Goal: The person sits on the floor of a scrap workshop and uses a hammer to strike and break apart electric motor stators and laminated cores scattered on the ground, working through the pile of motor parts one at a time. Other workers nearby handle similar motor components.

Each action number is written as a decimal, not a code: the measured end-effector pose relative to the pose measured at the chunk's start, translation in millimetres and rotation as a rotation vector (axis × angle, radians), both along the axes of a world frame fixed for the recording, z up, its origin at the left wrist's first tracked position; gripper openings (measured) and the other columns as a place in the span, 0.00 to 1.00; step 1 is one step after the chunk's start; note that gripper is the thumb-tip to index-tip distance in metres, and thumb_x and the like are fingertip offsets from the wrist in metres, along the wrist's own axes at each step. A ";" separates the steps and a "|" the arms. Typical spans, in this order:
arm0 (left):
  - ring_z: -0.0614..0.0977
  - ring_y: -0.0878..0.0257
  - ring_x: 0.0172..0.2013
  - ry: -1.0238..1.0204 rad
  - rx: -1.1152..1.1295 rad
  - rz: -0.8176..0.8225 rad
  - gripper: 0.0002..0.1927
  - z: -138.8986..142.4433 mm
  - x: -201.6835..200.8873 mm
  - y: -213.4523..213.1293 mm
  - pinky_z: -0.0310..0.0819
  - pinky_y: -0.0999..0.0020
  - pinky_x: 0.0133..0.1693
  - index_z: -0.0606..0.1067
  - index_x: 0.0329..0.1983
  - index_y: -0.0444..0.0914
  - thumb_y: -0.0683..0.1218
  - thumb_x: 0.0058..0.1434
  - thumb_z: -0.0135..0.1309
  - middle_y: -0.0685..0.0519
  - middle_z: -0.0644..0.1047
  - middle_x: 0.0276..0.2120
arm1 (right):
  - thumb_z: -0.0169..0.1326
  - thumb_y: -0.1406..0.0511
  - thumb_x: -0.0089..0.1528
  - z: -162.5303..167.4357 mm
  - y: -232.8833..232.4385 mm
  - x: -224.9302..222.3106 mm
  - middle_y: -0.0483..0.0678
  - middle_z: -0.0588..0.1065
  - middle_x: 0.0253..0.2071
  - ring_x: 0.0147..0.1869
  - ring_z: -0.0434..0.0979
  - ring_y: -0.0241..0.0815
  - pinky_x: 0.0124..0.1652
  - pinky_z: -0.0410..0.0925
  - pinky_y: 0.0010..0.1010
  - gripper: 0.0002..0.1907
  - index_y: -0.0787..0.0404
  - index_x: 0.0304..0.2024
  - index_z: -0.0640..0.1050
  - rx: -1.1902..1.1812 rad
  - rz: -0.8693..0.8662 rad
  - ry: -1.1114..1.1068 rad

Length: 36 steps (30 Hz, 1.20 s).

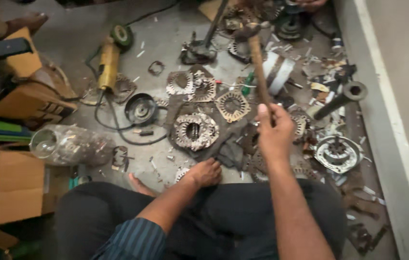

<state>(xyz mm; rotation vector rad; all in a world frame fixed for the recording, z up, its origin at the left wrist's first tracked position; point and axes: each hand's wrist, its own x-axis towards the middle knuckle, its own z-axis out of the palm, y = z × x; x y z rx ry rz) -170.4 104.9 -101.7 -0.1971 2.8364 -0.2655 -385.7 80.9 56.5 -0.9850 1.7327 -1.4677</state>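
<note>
The person sits on the floor (175, 43), legs folded. The right hand (274, 130) is raised with the forearm reaching forward and up, fingers wrapped tight round the lower end of a wooden hammer handle (260, 72); the handle rises away from the hand, its dark head (246, 30) up beyond the round metal stator (196, 131). The left hand (207, 172) rests low, just on the near side of that stator, palm down, fingers curled onto the dark cloth (228, 149) lying under it. A yellow angle grinder (109, 60) lies well to the stator's left.
</note>
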 end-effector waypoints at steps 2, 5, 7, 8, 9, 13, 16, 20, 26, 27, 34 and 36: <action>0.77 0.59 0.44 -0.040 -0.004 0.023 0.07 -5.8 -4.5 -0.9 0.69 0.61 0.44 0.80 0.31 0.48 0.50 0.60 0.51 0.58 0.79 0.36 | 0.56 0.58 0.69 4.8 1.8 1.3 0.41 0.78 0.31 0.33 0.75 0.32 0.36 0.69 0.27 0.14 0.64 0.45 0.80 -0.003 -0.023 0.112; 0.78 0.59 0.40 -0.049 -0.114 0.031 0.07 -13.8 -10.6 -1.4 0.69 0.59 0.44 0.80 0.32 0.48 0.48 0.62 0.51 0.58 0.79 0.31 | 0.56 0.58 0.68 6.0 2.9 7.4 0.52 0.81 0.38 0.43 0.80 0.44 0.45 0.73 0.35 0.15 0.65 0.45 0.80 -0.057 -0.037 0.013; 0.79 0.57 0.44 0.214 -0.240 0.021 0.08 -15.3 -21.8 -4.3 0.71 0.58 0.50 0.79 0.33 0.47 0.51 0.56 0.51 0.57 0.79 0.35 | 0.52 0.58 0.69 2.1 6.9 8.7 0.54 0.81 0.39 0.44 0.83 0.48 0.46 0.73 0.36 0.15 0.63 0.46 0.81 -0.041 -0.068 0.118; 0.78 0.56 0.46 0.259 -0.197 0.049 0.08 -13.4 -30.8 -6.7 0.70 0.57 0.52 0.77 0.37 0.46 0.51 0.58 0.50 0.55 0.78 0.38 | 0.55 0.53 0.66 -1.8 7.6 7.9 0.54 0.81 0.38 0.42 0.83 0.46 0.43 0.72 0.36 0.20 0.60 0.52 0.80 -0.037 -0.083 0.084; 0.77 0.55 0.49 0.272 -0.116 0.100 0.10 -9.9 -42.2 -11.6 0.69 0.57 0.53 0.75 0.41 0.45 0.50 0.59 0.49 0.54 0.76 0.41 | 0.55 0.50 0.65 -5.3 9.2 11.2 0.53 0.82 0.38 0.41 0.85 0.47 0.42 0.73 0.37 0.21 0.57 0.51 0.81 0.040 -0.121 0.025; 0.74 0.50 0.57 0.283 0.149 0.326 0.19 26.4 -87.6 -20.4 0.66 0.56 0.59 0.69 0.57 0.40 0.49 0.64 0.47 0.47 0.72 0.54 | 0.43 0.38 0.66 -25.1 27.1 9.9 0.49 0.83 0.37 0.42 0.85 0.51 0.42 0.74 0.43 0.32 0.50 0.55 0.80 0.092 -0.083 0.019; 0.71 0.47 0.64 0.294 0.226 0.439 0.27 81.5 -99.3 -0.1 0.63 0.55 0.64 0.64 0.69 0.37 0.49 0.68 0.45 0.42 0.69 0.64 | 0.40 0.38 0.70 -30.1 38.4 10.0 0.47 0.81 0.38 0.41 0.83 0.50 0.44 0.74 0.43 0.31 0.51 0.57 0.76 -0.136 -0.150 -0.087; 0.79 0.46 0.54 0.440 0.397 0.586 0.24 164.6 -96.0 39.4 0.72 0.56 0.53 0.74 0.61 0.36 0.49 0.64 0.50 0.40 0.77 0.53 | 0.42 0.42 0.72 -24.2 54.4 11.7 0.46 0.81 0.39 0.42 0.84 0.48 0.42 0.75 0.39 0.26 0.53 0.54 0.76 -0.164 -0.322 -0.057; 0.81 0.51 0.48 0.568 0.845 0.310 0.22 207.8 -147.2 91.7 0.74 0.60 0.47 0.76 0.59 0.37 0.49 0.63 0.54 0.44 0.79 0.49 | 0.44 0.47 0.72 -15.9 103.0 37.2 0.50 0.80 0.36 0.39 0.82 0.50 0.40 0.73 0.38 0.23 0.56 0.56 0.75 -0.087 -0.356 -0.020; 0.81 0.52 0.46 0.555 0.920 0.206 0.21 211.3 -151.4 106.1 0.75 0.60 0.46 0.76 0.59 0.37 0.49 0.63 0.55 0.45 0.79 0.49 | 0.44 0.47 0.74 -15.8 114.8 47.6 0.50 0.79 0.36 0.40 0.82 0.50 0.41 0.72 0.38 0.22 0.57 0.53 0.75 -0.118 -0.353 -0.021; 0.84 0.58 0.39 0.507 1.131 -0.535 0.19 264.6 -169.8 235.8 0.77 0.64 0.40 0.79 0.56 0.38 0.48 0.63 0.59 0.49 0.81 0.44 | 0.49 0.51 0.69 -18.6 178.1 104.3 0.55 0.79 0.31 0.33 0.81 0.56 0.39 0.74 0.45 0.24 0.61 0.55 0.77 0.035 -0.204 -0.080; 0.85 0.59 0.36 0.545 1.062 -0.429 0.18 273.0 -176.1 298.7 0.78 0.65 0.38 0.79 0.55 0.38 0.48 0.63 0.61 0.51 0.82 0.43 | 0.49 0.51 0.70 -19.1 183.3 106.1 0.56 0.79 0.31 0.35 0.81 0.56 0.40 0.74 0.46 0.22 0.61 0.53 0.78 0.077 -0.149 -0.012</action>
